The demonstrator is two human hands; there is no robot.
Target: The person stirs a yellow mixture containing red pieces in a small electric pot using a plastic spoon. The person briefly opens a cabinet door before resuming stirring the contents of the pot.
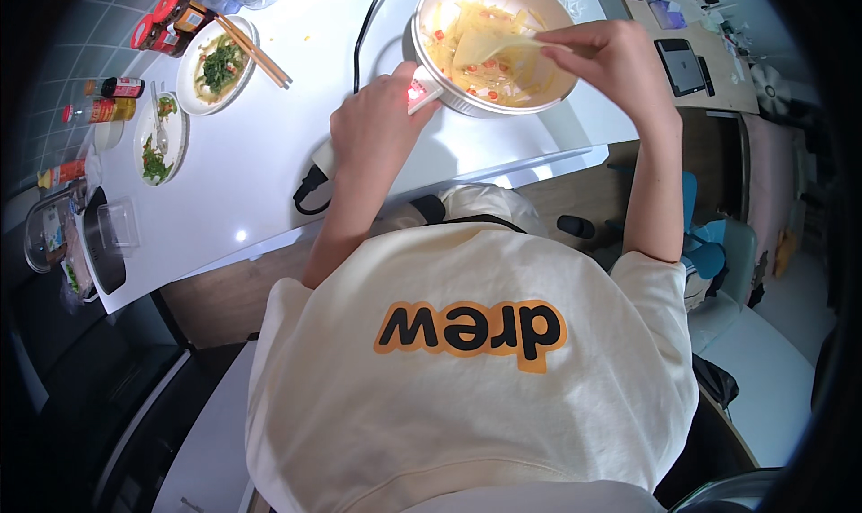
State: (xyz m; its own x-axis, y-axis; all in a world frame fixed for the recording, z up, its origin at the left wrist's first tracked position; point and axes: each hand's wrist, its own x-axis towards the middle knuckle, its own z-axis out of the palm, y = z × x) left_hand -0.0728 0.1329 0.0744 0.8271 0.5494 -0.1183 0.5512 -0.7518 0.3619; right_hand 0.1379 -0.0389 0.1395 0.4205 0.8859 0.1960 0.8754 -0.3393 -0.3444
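Note:
A white electric cooking pot (421,48) stands near the top of the view, with shredded yellowish food (505,75) and red chili slices inside. My left hand (377,125) grips the pot's white handle (424,90), which shows a red glow beside the thumb. Over the pot's right rim, my right hand (599,61) holds a pale translucent spatula (481,48) by its handle, and its flat blade rests in the food. A black cable (361,38) runs behind my left hand, and a black plug (311,181) lies beneath it.
An oval plate of greens (250,82) with wooden chopsticks (252,51) lies left of the pot. Beyond are a smaller dish (180,146) with a spoon, red-lidded jars (168,31), sauce bottles (101,112) and a clear plastic container (118,222). A tablet (680,67) lies on another table.

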